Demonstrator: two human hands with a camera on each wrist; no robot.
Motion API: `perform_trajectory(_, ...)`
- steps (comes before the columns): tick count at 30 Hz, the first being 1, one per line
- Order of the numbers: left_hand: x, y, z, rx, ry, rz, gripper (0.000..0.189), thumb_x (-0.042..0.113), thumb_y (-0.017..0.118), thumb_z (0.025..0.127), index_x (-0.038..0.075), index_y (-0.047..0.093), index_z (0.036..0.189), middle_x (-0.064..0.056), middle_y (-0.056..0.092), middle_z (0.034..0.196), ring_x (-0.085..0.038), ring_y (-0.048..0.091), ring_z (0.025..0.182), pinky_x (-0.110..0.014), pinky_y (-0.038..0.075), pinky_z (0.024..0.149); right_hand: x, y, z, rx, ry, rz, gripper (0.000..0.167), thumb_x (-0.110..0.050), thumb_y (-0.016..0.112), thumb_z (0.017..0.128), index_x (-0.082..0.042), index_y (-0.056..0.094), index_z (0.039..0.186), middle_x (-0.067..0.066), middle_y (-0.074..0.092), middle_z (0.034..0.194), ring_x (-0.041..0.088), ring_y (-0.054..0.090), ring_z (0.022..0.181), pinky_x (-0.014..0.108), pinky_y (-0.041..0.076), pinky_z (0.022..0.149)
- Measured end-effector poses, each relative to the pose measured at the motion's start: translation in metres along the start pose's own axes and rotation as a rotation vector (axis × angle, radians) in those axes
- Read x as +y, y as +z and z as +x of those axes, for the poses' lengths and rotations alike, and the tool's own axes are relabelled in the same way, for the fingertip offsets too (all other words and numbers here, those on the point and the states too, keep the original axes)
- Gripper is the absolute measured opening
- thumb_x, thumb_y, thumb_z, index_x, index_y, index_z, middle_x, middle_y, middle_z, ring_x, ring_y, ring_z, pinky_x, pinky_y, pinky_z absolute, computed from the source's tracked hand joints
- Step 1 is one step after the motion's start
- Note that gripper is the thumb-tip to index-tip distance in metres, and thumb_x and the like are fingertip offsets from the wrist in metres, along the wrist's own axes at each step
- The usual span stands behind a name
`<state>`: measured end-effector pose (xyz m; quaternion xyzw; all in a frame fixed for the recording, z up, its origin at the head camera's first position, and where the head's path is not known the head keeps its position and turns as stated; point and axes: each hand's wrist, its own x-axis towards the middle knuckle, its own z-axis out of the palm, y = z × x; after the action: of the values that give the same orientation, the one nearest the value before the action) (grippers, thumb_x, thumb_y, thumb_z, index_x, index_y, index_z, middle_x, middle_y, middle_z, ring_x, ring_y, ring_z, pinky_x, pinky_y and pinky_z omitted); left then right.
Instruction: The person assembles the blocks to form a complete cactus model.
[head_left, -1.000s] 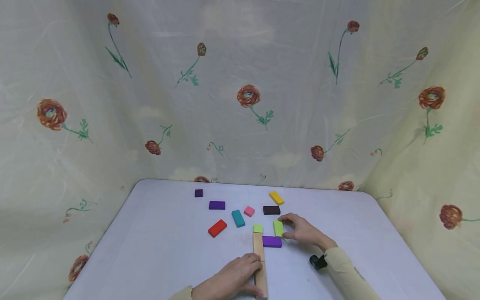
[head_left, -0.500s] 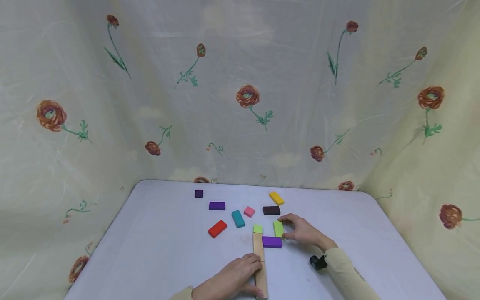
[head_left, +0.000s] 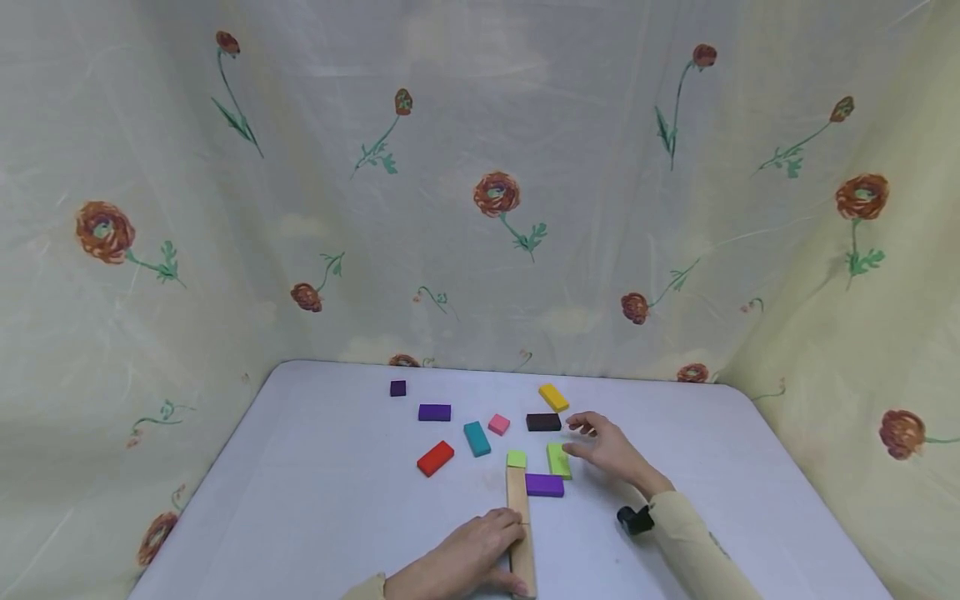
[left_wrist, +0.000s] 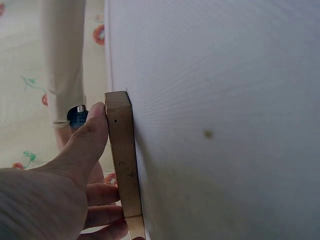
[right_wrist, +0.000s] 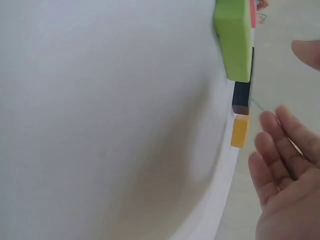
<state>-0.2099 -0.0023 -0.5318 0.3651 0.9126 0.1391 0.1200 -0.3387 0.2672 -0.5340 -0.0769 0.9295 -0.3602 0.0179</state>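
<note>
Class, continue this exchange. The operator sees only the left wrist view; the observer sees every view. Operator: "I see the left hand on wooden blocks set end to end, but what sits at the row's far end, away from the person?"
Observer: In the head view, a small lime-green block sits at the far end of the wooden blocks.
Operator: What lies alongside the row?
Observer: A purple block lies crosswise on its right side, next to the farther wooden block.
Operator: Is the right hand holding anything?
Observer: No; the right hand is open beside the longer lime-green block.
</note>
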Motion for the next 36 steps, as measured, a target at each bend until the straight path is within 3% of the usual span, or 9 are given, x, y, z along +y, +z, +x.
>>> perform_trajectory(8, 0.001, 0.000, 0.000, -0.002, -0.005, 0.001, 0.069, 0.064, 0.062, 0.074, 0.022, 0.059, 0.128, 0.008, 0.056, 0.130, -0.006, 0.051, 0.116, -0.027, 0.049, 0.098, -0.015, 0.000, 0.014, 0.116, 0.145, 0.030, 0.063, -0.048, 0.075, 0.079, -0.005, 0.053, 0.119, 0.012, 0.057, 0.115, 0.025, 0.050, 0.102, 0.035, 0.044, 0.081)
perform_trajectory(16, 0.002, 0.000, 0.002, -0.017, -0.027, -0.021, 0.069, 0.063, 0.063, 0.074, 0.022, 0.059, 0.128, 0.008, 0.056, 0.131, -0.006, 0.051, 0.117, -0.028, 0.049, 0.099, -0.030, 0.007, 0.028, 0.221, 0.265, 0.045, 0.069, -0.056, 0.075, 0.075, 0.000, 0.052, 0.110, 0.016, 0.057, 0.103, 0.025, 0.051, 0.089, 0.032, 0.044, 0.072)
perform_trajectory(20, 0.003, -0.001, 0.003, -0.027, -0.044, -0.039, 0.068, 0.063, 0.064, 0.073, 0.022, 0.059, 0.128, 0.008, 0.056, 0.131, -0.007, 0.050, 0.117, -0.029, 0.049, 0.099, -0.040, 0.010, 0.032, 0.196, 0.356, 0.041, 0.076, -0.057, 0.073, 0.076, 0.003, 0.050, 0.115, 0.020, 0.056, 0.108, 0.028, 0.052, 0.090, 0.036, 0.048, 0.076)
perform_trajectory(26, 0.002, -0.001, 0.000, -0.024, -0.032, -0.038, 0.068, 0.063, 0.063, 0.074, 0.022, 0.059, 0.128, 0.007, 0.055, 0.132, -0.008, 0.051, 0.119, -0.030, 0.049, 0.099, -0.053, 0.019, 0.035, 0.121, 0.478, -0.070, 0.087, -0.062, 0.071, 0.074, 0.008, 0.049, 0.121, 0.022, 0.056, 0.110, 0.030, 0.050, 0.093, 0.042, 0.049, 0.081)
perform_trajectory(31, 0.000, -0.002, 0.000, -0.016, -0.005, -0.027, 0.069, 0.065, 0.061, 0.076, 0.022, 0.059, 0.129, 0.006, 0.055, 0.133, -0.008, 0.051, 0.120, -0.029, 0.048, 0.099, -0.058, 0.025, 0.038, 0.089, 0.517, -0.062, 0.096, -0.063, 0.072, 0.073, 0.010, 0.044, 0.128, 0.023, 0.053, 0.112, 0.032, 0.046, 0.096, 0.041, 0.046, 0.079)
perform_trajectory(36, 0.000, -0.002, 0.001, -0.028, -0.008, -0.039, 0.069, 0.065, 0.061, 0.075, 0.022, 0.059, 0.129, 0.006, 0.055, 0.134, -0.008, 0.051, 0.120, -0.029, 0.048, 0.099, -0.060, 0.029, 0.039, 0.070, 0.498, -0.085, 0.088, -0.058, 0.074, 0.074, 0.010, 0.047, 0.124, 0.020, 0.052, 0.106, 0.030, 0.045, 0.090, 0.035, 0.040, 0.070)
